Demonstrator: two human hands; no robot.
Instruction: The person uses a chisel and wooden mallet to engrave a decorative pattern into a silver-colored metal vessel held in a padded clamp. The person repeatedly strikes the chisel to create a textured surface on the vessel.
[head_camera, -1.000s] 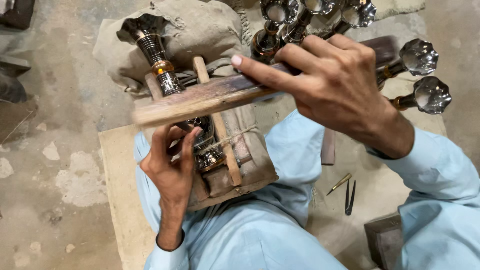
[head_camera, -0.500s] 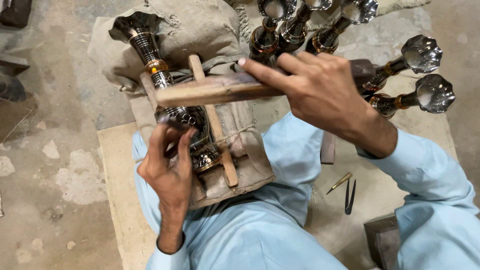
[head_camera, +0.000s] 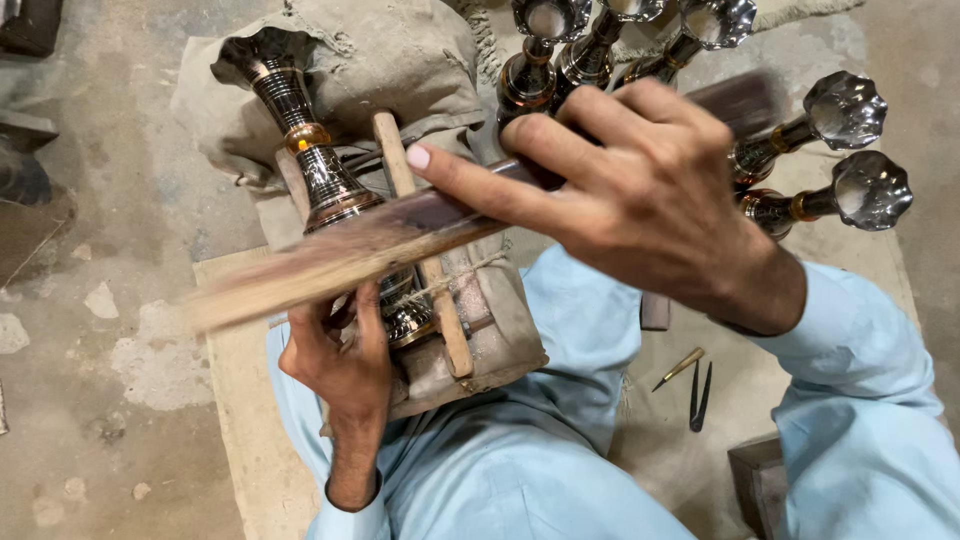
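We clamp the engraved metal vase (head_camera: 330, 190) at its base with our left hand (head_camera: 340, 360), bracing it on the padded block (head_camera: 480, 330), while our right hand (head_camera: 650, 190), at two o'clock, grips the wooden stick (head_camera: 380, 245) across it.

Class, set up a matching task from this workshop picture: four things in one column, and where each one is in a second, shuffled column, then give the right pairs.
Things:
1. Wooden bar
2. Metal vase
3. Left hand
4. Small pointed tools

Places:
A. On the floor beside the right sleeve
B. Lying on the padded cloth block
C. Gripped in the right hand, blurred
D. At the vase's lower end, near the lap

Pairs: 1-C, 2-B, 3-D, 4-A
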